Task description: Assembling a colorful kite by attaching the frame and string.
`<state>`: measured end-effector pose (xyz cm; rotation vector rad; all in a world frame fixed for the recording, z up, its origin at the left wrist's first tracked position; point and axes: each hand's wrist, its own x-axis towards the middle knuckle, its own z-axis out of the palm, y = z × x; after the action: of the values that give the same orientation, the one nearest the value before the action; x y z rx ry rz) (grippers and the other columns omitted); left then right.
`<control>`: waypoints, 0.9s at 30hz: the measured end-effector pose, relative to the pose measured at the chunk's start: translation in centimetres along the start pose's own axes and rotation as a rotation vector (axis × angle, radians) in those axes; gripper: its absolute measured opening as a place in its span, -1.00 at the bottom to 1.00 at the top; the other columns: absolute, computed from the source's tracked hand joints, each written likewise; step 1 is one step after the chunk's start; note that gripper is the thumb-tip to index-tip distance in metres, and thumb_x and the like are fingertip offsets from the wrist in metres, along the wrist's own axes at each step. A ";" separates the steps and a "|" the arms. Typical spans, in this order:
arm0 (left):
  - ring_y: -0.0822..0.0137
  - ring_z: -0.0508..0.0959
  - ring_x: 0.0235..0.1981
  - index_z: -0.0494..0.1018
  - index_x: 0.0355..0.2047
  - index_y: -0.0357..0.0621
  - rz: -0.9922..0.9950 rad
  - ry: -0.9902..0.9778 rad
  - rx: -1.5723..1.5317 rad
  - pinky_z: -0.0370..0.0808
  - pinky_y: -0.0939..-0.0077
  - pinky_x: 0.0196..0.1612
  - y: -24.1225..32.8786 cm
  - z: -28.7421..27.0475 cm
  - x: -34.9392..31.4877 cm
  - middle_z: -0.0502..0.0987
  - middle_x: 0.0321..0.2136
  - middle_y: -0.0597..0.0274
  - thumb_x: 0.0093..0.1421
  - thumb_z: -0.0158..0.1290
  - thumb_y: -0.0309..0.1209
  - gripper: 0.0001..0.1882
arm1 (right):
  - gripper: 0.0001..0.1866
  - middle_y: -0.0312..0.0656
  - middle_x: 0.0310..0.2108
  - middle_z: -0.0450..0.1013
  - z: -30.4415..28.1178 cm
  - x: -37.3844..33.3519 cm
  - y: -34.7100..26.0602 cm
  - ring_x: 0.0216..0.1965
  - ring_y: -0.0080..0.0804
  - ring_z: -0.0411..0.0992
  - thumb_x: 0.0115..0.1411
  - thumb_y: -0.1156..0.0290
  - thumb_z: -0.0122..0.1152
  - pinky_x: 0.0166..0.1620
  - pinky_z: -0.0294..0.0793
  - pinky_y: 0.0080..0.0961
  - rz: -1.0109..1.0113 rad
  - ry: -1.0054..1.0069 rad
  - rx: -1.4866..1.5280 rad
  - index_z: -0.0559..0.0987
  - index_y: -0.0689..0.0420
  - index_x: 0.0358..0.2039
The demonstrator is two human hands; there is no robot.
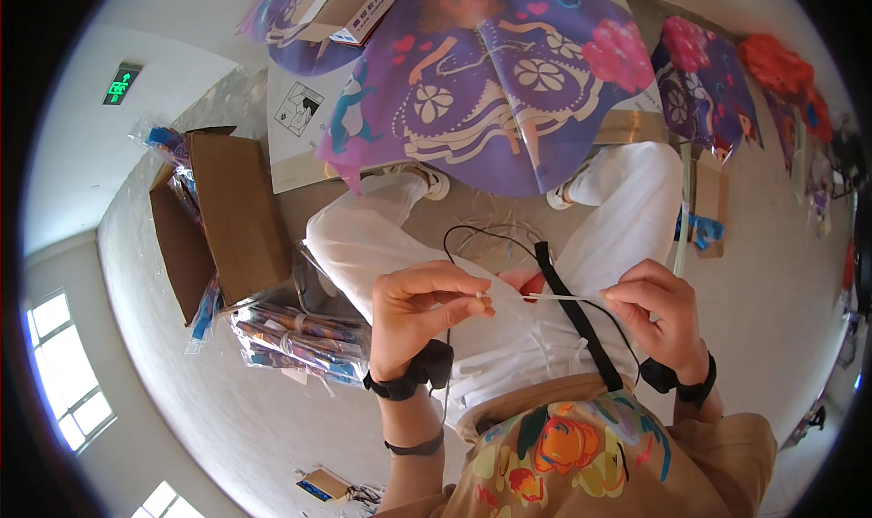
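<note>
Above my lap, my left hand (425,307) pinches a small whitish piece (482,295) between thumb and fingertips; its exact kind is too small to make out. Level with it, my right hand (658,307) grips one end of a thin white stick (565,297) between thumb and forefinger. The stick's free end points toward my left fingertips, with a gap between them. Beyond my feet lies a large purple kite-like sheet (563,146), printed with a figure in a wide dress and pink flowers.
An open cardboard box (241,218) with plastic-wrapped packages stands to the left. Near it lie more wrapped bundles (295,336). Thin clear strips (490,236) are scattered on the floor between my legs. Another printed purple sheet (699,91) and red material (777,64) lie at the far right.
</note>
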<state>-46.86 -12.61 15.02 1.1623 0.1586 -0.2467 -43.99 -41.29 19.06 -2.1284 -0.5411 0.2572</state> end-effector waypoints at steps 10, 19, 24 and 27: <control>0.23 0.62 -0.45 0.58 -0.35 -0.44 0.036 -0.212 0.033 0.62 0.45 -0.33 0.2 -1.0 0.4 0.54 -0.43 0.02 -0.04 0.23 -0.74 -0.80 | -0.95 -0.22 -0.49 0.45 -0.6 0.3 0.1 -0.52 -0.45 0.38 0.12 0.60 0.26 -0.47 0.32 -0.59 0.230 -0.153 0.270 0.60 0.22 -0.37; 0.26 0.59 -0.52 0.59 -0.36 -0.40 0.007 -0.155 -0.106 0.59 0.50 -0.42 -0.4 -1.0 0.8 0.52 -0.45 0.03 -0.02 0.28 -0.60 -0.81 | -0.96 -0.24 -0.47 0.44 1.2 -0.1 0.3 -0.49 -0.55 0.37 0.13 0.64 0.23 -0.45 0.30 -0.65 0.227 -0.109 0.367 0.58 0.24 -0.39; 0.26 0.58 -0.52 0.59 -0.36 -0.40 -0.018 -0.133 -0.182 0.58 0.50 -0.44 -1.2 -0.5 0.8 0.53 -0.45 0.03 0.00 0.27 -0.58 -0.82 | -0.97 -0.24 -0.47 0.42 1.4 0.5 0.1 -0.50 -0.53 0.35 0.13 0.63 0.23 -0.44 0.29 -0.63 0.229 -0.085 0.374 0.58 0.24 -0.39; 0.26 0.59 -0.48 0.59 -0.36 -0.41 -0.047 -0.100 -0.019 0.58 0.50 -0.40 -0.8 0.4 1.0 0.54 -0.43 0.04 0.01 0.26 -0.60 -0.84 | -0.97 -0.24 -0.46 0.42 1.5 0.9 0.0 -0.50 -0.53 0.34 0.14 0.63 0.22 -0.45 0.29 -0.64 0.214 -0.091 0.339 0.57 0.25 -0.38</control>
<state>-46.16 -13.37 14.18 1.1258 0.1008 -0.3435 -43.76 -39.84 18.21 -1.8479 -0.2957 0.5296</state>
